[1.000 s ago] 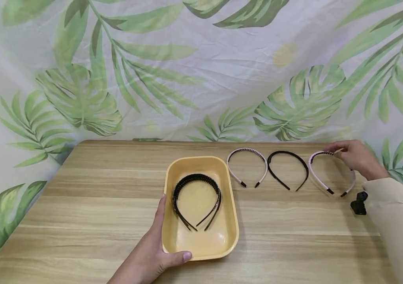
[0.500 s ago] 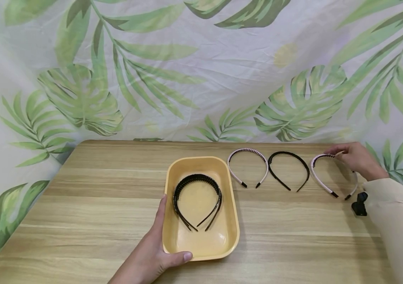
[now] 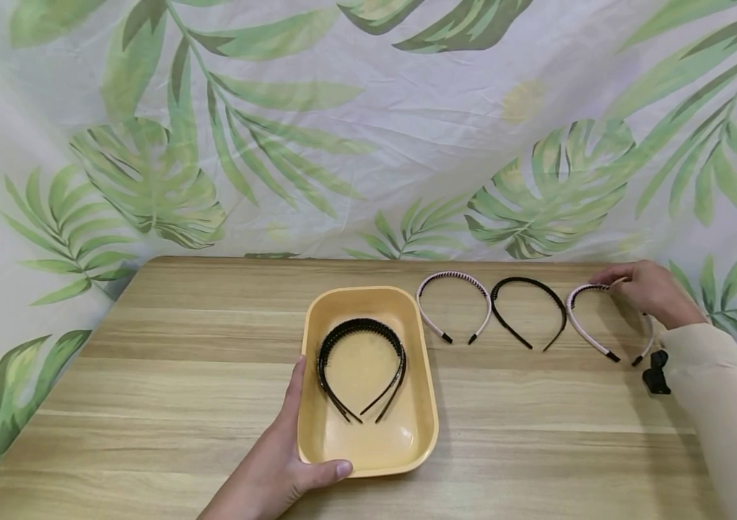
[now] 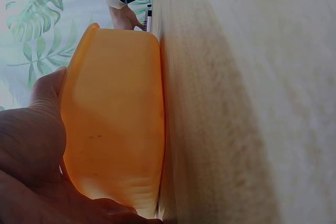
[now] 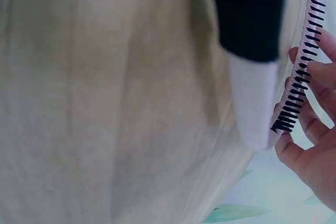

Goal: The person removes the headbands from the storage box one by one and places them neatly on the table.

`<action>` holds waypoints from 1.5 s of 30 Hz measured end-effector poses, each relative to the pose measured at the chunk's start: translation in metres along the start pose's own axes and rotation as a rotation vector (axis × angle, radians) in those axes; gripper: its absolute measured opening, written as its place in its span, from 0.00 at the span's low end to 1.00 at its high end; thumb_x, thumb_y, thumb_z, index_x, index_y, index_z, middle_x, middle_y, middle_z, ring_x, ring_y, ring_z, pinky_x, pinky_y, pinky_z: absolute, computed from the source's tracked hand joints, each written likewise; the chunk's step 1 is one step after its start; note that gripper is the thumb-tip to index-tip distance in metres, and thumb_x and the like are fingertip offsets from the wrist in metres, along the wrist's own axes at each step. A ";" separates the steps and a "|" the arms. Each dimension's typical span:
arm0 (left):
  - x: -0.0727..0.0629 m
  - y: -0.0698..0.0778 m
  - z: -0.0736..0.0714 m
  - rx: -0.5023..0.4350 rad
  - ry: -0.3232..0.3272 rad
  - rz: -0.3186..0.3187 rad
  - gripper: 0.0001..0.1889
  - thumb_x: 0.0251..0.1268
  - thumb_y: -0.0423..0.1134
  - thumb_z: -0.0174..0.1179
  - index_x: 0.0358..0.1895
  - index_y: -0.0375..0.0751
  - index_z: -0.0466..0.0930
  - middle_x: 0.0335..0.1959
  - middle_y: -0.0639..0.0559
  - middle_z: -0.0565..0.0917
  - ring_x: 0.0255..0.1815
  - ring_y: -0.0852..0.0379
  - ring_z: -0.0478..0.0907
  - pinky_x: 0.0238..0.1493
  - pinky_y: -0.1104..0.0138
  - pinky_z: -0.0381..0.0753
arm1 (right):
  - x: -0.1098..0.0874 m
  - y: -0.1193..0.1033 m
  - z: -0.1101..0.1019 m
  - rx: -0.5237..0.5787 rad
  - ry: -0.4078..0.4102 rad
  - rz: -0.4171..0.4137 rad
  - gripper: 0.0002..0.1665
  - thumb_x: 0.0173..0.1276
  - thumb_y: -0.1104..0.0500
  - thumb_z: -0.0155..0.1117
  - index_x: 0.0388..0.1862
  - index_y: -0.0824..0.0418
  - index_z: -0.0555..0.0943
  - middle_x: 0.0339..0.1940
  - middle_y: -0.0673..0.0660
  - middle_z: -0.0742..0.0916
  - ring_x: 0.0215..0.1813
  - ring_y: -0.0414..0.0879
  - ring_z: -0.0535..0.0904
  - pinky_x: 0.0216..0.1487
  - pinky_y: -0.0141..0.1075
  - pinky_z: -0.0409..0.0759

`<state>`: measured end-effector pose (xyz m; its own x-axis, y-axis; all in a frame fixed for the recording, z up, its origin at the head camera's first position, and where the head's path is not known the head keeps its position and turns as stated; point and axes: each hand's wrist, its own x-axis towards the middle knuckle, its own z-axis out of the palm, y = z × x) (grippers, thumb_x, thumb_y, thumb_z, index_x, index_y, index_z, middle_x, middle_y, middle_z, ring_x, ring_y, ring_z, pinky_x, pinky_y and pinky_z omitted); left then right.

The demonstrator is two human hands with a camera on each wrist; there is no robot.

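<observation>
My left hand (image 3: 271, 462) grips the near left corner of a yellow plastic tray (image 3: 432, 404), thumb over the front rim and fingers along the left side. The tray's side (image 4: 115, 103) fills the middle of the left wrist view. Inside lie black headbands (image 3: 360, 325), overlapping each other. At the far right, my right hand (image 3: 657, 292) holds the top of a pink headband (image 3: 577, 326) with black tips, hiding part of its arch. The right wrist view shows thumb and fingers around the band's toothed arch (image 5: 296, 90).
Between the tray and my right hand, another pink headband (image 3: 452, 274) and a black headband (image 3: 527, 280) lie in a row on the wooden table (image 3: 180, 375). A leaf-print cloth (image 3: 316, 144) hangs behind the table's back edge.
The pink headband under my right hand has shifted slightly right and nearer. My right hand has barely moved, and my left hand and the tray stay in place.
</observation>
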<state>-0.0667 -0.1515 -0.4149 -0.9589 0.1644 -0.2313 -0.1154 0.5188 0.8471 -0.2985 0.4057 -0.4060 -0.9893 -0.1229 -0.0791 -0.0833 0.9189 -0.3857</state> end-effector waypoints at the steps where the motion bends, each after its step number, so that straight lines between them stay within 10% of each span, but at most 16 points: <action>1: 0.000 0.000 0.000 0.000 0.000 0.000 0.79 0.44 0.54 0.85 0.85 0.65 0.22 0.88 0.46 0.45 0.79 0.45 0.65 0.75 0.54 0.66 | 0.001 0.000 0.000 -0.003 0.000 -0.005 0.21 0.73 0.68 0.52 0.56 0.63 0.88 0.58 0.73 0.86 0.48 0.58 0.81 0.43 0.39 0.73; 19: -0.001 0.001 0.001 -0.001 0.008 0.013 0.78 0.44 0.54 0.85 0.86 0.65 0.24 0.88 0.45 0.47 0.78 0.47 0.66 0.75 0.61 0.66 | 0.006 0.000 0.007 0.055 0.058 -0.062 0.18 0.67 0.74 0.56 0.49 0.71 0.89 0.43 0.69 0.91 0.36 0.38 0.78 0.35 0.30 0.72; 29: -0.001 0.000 0.001 0.003 0.013 0.007 0.79 0.43 0.55 0.85 0.85 0.66 0.24 0.88 0.44 0.47 0.77 0.46 0.67 0.74 0.60 0.67 | 0.001 -0.002 0.008 0.034 0.058 -0.060 0.17 0.73 0.70 0.56 0.54 0.73 0.86 0.45 0.74 0.88 0.49 0.70 0.82 0.39 0.38 0.76; 45: 0.000 0.000 0.000 0.007 0.005 0.019 0.79 0.44 0.55 0.84 0.85 0.65 0.23 0.88 0.45 0.46 0.79 0.46 0.65 0.76 0.58 0.66 | -0.016 -0.015 0.009 0.040 0.079 -0.054 0.23 0.81 0.60 0.57 0.63 0.78 0.78 0.59 0.83 0.80 0.58 0.77 0.76 0.54 0.67 0.76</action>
<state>-0.0662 -0.1514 -0.4154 -0.9622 0.1699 -0.2129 -0.0955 0.5217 0.8478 -0.2806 0.3906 -0.4072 -0.9900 -0.1403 0.0143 -0.1330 0.8957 -0.4244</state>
